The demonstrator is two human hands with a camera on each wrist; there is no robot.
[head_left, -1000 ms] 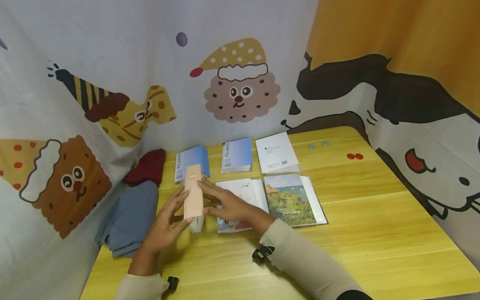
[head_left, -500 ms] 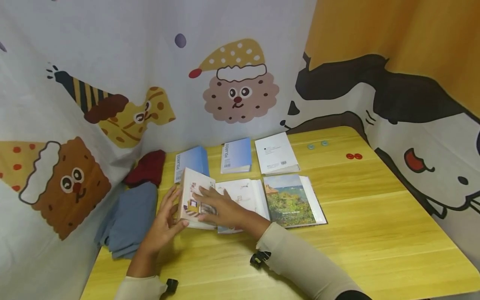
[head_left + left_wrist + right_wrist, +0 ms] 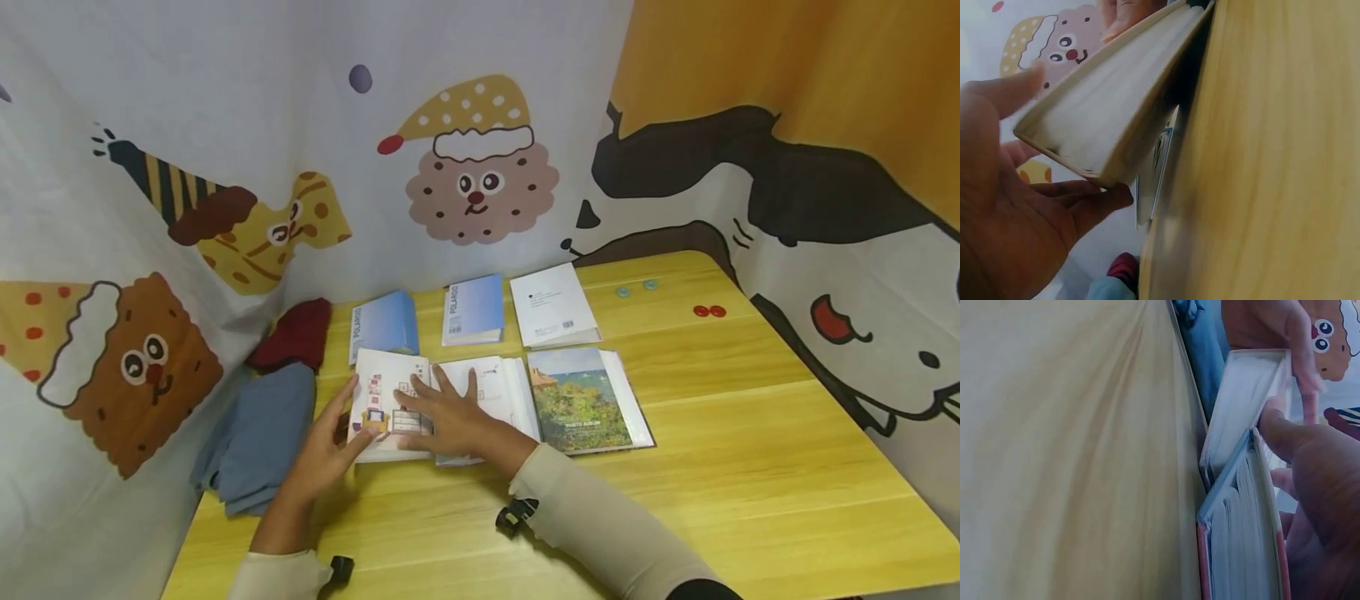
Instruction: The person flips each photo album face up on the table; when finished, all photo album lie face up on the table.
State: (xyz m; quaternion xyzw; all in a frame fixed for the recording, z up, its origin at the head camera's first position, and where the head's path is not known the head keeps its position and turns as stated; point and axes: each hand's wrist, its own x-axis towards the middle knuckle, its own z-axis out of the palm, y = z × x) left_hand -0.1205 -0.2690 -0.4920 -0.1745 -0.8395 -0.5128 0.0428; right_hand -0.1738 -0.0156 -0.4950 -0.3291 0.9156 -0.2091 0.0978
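A thick white photo album (image 3: 390, 367) with small coloured drawings on its cover lies at the front left of the row. My left hand (image 3: 330, 446) grips its spine edge, thumb over the cover and fingers beneath; the left wrist view shows that edge raised above the table. Spread across the cover's right side are the fingers of my right hand (image 3: 450, 421), which partly hide it. Right beside it is a second white album (image 3: 517, 396), overlapped by my right hand. Farther right lies an album with a landscape cover (image 3: 577, 408).
Behind stand two blue albums, one at left (image 3: 382, 321) and one mid-row (image 3: 474, 308), plus a white album (image 3: 555, 304). Folded blue-grey cloth (image 3: 262, 437) and dark red cloth (image 3: 296, 337) lie left. Red discs (image 3: 708, 312) sit at the table's right; a curtain (image 3: 300, 100) hangs behind.
The album has turned from standing with its pink spine up to lying nearly flat, cover up. My right hand has moved from the spine onto the cover with fingers spread.
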